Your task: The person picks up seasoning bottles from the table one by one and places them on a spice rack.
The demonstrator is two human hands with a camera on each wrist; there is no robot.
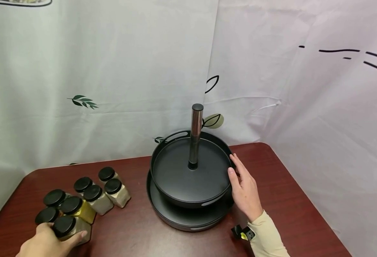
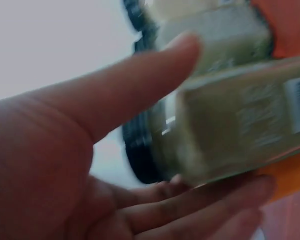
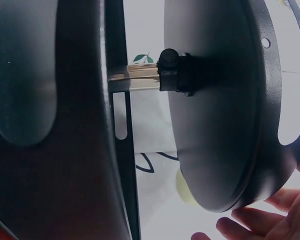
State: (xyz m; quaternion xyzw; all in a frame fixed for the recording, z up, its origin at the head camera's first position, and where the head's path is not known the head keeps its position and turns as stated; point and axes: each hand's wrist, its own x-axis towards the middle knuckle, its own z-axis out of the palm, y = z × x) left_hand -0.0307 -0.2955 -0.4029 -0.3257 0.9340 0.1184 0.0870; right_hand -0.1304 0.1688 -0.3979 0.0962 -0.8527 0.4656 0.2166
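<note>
Brown tabletop (image 1: 121, 237), white curtain (image 1: 137, 71) behind (left fingers (image 2: 205, 206) around a jar (image 1: 81, 227), right fingers (image 1: 241, 167) spread).

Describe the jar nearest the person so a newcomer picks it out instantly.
On the reddish-brown table, left of the black two-tier tray, eight black-lidded jars stand clustered. Take the front jar, nearest the person, with greyish-tan contents, just in front of the yellow jar. Only this one sits between the thumb and fingers of the left grip.

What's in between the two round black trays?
Between the lower tray and the upper tray is a shiny post with a black fitting; the right wrist view shows it.
</note>
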